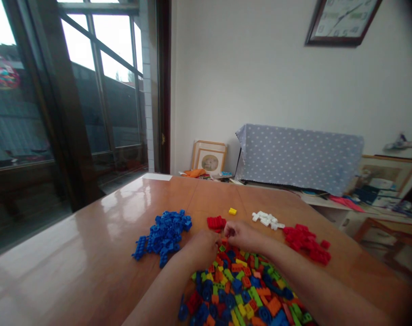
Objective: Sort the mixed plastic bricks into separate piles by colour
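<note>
My left hand (206, 247) reaches in at the far end of a mixed heap of toy building bricks (246, 285), its fingers curled down and mostly hidden behind the back of the hand. Close beside it, my right hand (241, 235) is closed with bent fingers, over the same end of the heap. Whatever either hand grips is too small or too hidden to make out. Just beyond the fingers lies a small row of red bricks (215, 222). The heap mixes blue, green, yellow, orange and red pieces.
Left of my hands is a pile of blue bricks (167, 233). A single yellow brick (232, 211), some white bricks (267, 219) and a red pile (306, 242) lie beyond and right. A white sheet (157, 177) rests at the far edge of the wooden table (100, 244).
</note>
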The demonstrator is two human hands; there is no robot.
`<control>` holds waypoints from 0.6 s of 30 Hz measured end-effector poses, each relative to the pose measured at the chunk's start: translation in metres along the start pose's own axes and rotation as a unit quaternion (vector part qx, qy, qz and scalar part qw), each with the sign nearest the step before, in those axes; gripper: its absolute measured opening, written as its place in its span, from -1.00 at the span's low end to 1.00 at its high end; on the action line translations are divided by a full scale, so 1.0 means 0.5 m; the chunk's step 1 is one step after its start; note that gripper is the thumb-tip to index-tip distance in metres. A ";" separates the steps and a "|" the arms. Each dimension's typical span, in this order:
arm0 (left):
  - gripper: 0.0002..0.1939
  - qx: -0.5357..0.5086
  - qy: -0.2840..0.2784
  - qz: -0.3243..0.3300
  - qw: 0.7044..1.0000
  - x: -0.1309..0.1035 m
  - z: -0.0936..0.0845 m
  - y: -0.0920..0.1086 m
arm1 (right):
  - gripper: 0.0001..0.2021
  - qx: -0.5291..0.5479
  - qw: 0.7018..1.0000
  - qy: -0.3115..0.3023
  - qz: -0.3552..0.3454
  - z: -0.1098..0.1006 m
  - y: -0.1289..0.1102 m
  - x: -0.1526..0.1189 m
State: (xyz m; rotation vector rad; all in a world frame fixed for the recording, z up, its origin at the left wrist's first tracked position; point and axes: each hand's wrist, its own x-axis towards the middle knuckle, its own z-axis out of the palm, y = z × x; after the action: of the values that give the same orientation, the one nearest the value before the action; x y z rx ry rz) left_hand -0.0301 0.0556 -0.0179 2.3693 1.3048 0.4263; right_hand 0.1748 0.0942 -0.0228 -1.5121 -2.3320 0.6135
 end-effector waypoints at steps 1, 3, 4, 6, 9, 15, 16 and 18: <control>-0.73 0.001 0.010 0.013 1.000 0.000 -0.001 -0.001 | -0.82 0.010 1.000 -0.003 -0.002 -0.004 -0.003 -0.004; -0.73 -0.002 0.026 0.034 0.999 -0.001 -0.002 -0.002 | -0.79 0.030 0.999 -0.013 -0.006 -0.012 -0.009 -0.013; -0.73 -0.009 0.030 0.043 0.999 -0.001 -0.003 -0.002 | -0.78 0.038 0.999 -0.019 -0.008 -0.015 -0.013 -0.018; -0.71 -0.033 0.032 0.058 0.997 -0.002 -0.004 -0.001 | -0.77 0.052 0.998 -0.032 -0.012 -0.018 -0.019 -0.028; -0.68 -0.078 0.032 0.068 0.994 -0.005 -0.004 0.000 | -0.78 0.066 0.997 -0.042 -0.012 -0.021 -0.024 -0.045; -0.71 -0.080 0.036 0.016 0.996 -0.006 -0.011 -0.004 | -0.85 0.082 0.997 0.001 0.015 -0.048 -0.017 -0.089; -0.72 -0.065 0.043 0.017 0.997 -0.005 -0.014 -0.004 | -0.86 0.084 0.996 0.007 0.022 -0.058 -0.014 -0.100; -0.73 -0.026 0.060 0.018 0.998 -0.005 -0.019 -0.003 | -0.86 0.097 0.995 0.014 0.033 -0.080 -0.007 -0.128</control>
State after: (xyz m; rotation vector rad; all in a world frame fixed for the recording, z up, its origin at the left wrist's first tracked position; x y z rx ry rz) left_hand -0.0366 0.0562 -0.0108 2.3586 1.2870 0.6138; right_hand 0.2162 0.0421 0.0125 -1.5031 -2.1389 0.8068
